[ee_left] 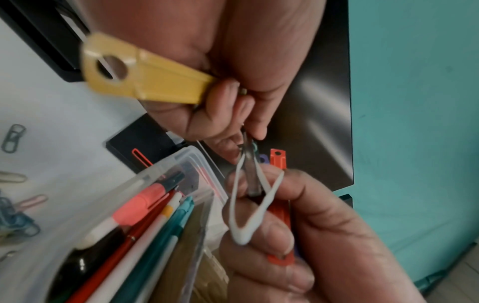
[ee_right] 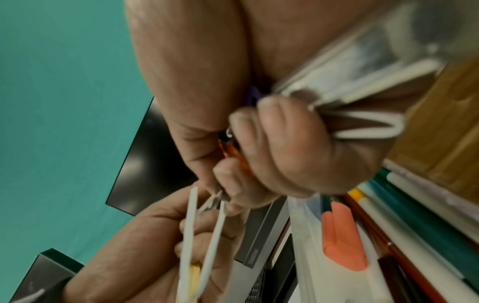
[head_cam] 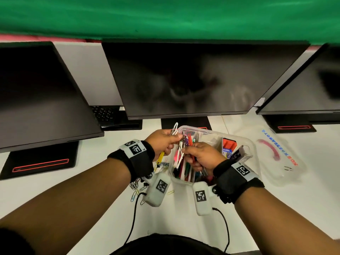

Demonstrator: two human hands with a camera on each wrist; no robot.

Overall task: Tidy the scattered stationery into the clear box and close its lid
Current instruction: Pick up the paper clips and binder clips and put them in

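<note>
left hand clenched on yellow cutter plus white paper clip | right hand gripping red cutter — both over clear box | lid off, beside it

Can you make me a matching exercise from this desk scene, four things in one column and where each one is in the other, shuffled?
Things:
1. yellow plastic piece
2. box lid
3. loose paper clips
4. pens

Places:
A. lying in the clear box
B. flat on the desk, right of the box
C. held in the left hand
D. scattered on the desk under the left wrist

Pairs: 1-C, 2-B, 3-D, 4-A
</note>
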